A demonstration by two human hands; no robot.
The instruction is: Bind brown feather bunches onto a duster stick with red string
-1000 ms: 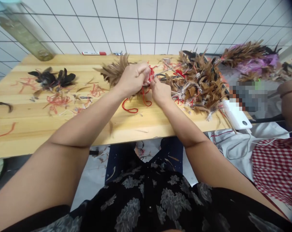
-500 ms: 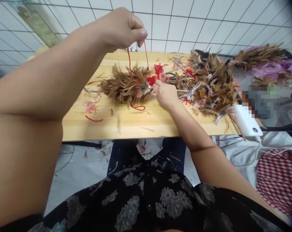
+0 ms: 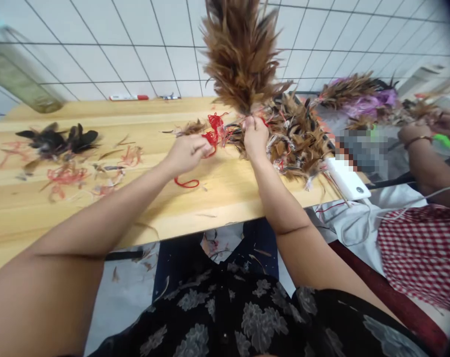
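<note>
Currently gripping the brown feather bundle at its narrow base with the right hand, in a closed fist. Holding it roughly upright, plume up, above the table with the tiled wall behind. Curling the left hand at the red thread; can't tell through the blur whether pinching a strand. Looks like managing thread near the bundle's base, judging by hand placement.

To do it well: squeeze low on the quills, not on the soft vanes, so as not to crush or splay them. Untangle the thread before drawing more length. Pull with steady tension; turn the bundle rather than allowing slack. Free the red loop on the table first, to avoid a snag. Lift clear of the feather pile just beside the right hand; could easily catch stray quills there. Check for slipping quills before easing the grip. Leave alone the dark feathers and pink scraps, well off to the left.
</note>
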